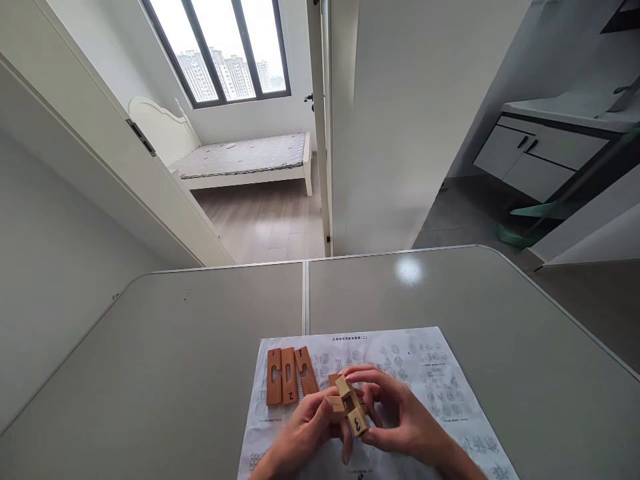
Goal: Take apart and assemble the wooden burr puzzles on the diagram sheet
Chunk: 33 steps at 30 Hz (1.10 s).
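At lower center of frame, both hands' grips [313, 427] [400, 417] close around small, seemingly light, rigid notched wooden blocks [356, 420], best held by their squared ends, above a printed sheet [435, 340].

Printed sheet [425, 347] lay on tabletop [200, 347]. On sheet's left part, three numbered slats [289, 377] sat side by side. Bed [245, 157] stood beyond tabletop, under window [225, 53]; cabinet [545, 150] far right.
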Available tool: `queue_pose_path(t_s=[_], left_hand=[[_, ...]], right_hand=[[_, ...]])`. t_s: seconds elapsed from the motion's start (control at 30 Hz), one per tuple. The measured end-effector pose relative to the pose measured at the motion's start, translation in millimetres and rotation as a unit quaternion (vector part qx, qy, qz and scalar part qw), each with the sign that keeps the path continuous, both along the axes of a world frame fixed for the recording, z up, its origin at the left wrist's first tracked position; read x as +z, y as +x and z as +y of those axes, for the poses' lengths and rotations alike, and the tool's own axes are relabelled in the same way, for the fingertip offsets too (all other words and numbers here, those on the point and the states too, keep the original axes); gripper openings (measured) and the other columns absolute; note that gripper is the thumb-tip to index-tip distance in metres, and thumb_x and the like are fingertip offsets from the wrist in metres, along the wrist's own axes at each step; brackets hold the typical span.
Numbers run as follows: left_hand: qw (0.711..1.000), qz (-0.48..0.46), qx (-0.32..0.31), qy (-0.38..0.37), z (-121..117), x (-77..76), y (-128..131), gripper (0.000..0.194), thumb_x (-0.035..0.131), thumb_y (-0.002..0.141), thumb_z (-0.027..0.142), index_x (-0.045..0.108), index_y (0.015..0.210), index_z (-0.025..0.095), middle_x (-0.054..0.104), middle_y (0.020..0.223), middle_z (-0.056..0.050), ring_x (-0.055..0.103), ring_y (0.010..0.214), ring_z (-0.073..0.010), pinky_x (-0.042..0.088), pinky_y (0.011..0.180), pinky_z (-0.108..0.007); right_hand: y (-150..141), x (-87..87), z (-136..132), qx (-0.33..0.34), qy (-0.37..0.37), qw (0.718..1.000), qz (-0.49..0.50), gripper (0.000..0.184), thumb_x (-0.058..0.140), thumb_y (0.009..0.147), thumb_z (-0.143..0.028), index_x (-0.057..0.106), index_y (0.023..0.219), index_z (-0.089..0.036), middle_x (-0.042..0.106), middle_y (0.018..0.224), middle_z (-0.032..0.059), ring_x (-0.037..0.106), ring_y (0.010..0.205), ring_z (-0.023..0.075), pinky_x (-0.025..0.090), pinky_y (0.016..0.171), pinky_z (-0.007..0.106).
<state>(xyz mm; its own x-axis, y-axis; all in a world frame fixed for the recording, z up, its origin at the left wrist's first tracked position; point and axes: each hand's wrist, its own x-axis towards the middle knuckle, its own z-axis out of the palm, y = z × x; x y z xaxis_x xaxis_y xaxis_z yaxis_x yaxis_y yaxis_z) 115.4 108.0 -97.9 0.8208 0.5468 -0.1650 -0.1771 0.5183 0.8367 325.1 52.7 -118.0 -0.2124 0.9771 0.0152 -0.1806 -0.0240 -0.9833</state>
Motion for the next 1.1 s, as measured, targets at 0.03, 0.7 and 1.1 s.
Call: queue_pose_path(t_s=[0.03, 0.7, 1.1], left_hand=[[1.000, 0.000, 0.004, 0.000, -0.2, 0.9, 0.4, 0.073, 0.061, 0.091, 0.077, 0.076, 0.118, 0.011, 0.071, 0.087, -0.009, 0.059, 0.060, -0.0124, 0.050, 0.069, -0.028], [0.996, 0.083, -0.004, 0.044, 3.7, 6.1, -6.8, 0.070, 0.067, 0.091, 0.073, 0.071, 0.134, 0.019, 0.072, 0.128, -0.016, 0.070, 0.116, -0.0343, 0.058, 0.093, -0.040], [0.995, 0.095, 0.009, 0.036, 3.3, -2.2, -9.2, 0.074, 0.072, 0.086, 0.075, 0.072, 0.136, 0.021, 0.069, 0.134, -0.015, 0.067, 0.117, -0.0340, 0.058, 0.089, -0.036]], right_hand=[[-0.6, 1.0, 0.3, -0.003, 0.009, 1.000, -0.001, 0.055, 0.087, 0.078, -0.030, 0.073, 0.131, -0.032, 0.065, 0.141, 0.0105, 0.067, 0.101, 0.0229, 0.056, 0.081, 0.034], [-5.9, 1.1, -0.7, -0.004, 0.019, 1.000, 0.016, 0.061, 0.098, 0.072, -0.040, 0.073, 0.128, -0.032, 0.070, 0.142, 0.0118, 0.061, 0.137, 0.0370, 0.046, 0.116, 0.054], [-9.4, 8.9, 1.5, -0.026, 0.062, 0.998, 0.016, 0.056, 0.100, 0.070, -0.034, 0.075, 0.119, -0.035, 0.071, 0.127, 0.0077, 0.060, 0.129, 0.0322, 0.048, 0.112, 0.050]])
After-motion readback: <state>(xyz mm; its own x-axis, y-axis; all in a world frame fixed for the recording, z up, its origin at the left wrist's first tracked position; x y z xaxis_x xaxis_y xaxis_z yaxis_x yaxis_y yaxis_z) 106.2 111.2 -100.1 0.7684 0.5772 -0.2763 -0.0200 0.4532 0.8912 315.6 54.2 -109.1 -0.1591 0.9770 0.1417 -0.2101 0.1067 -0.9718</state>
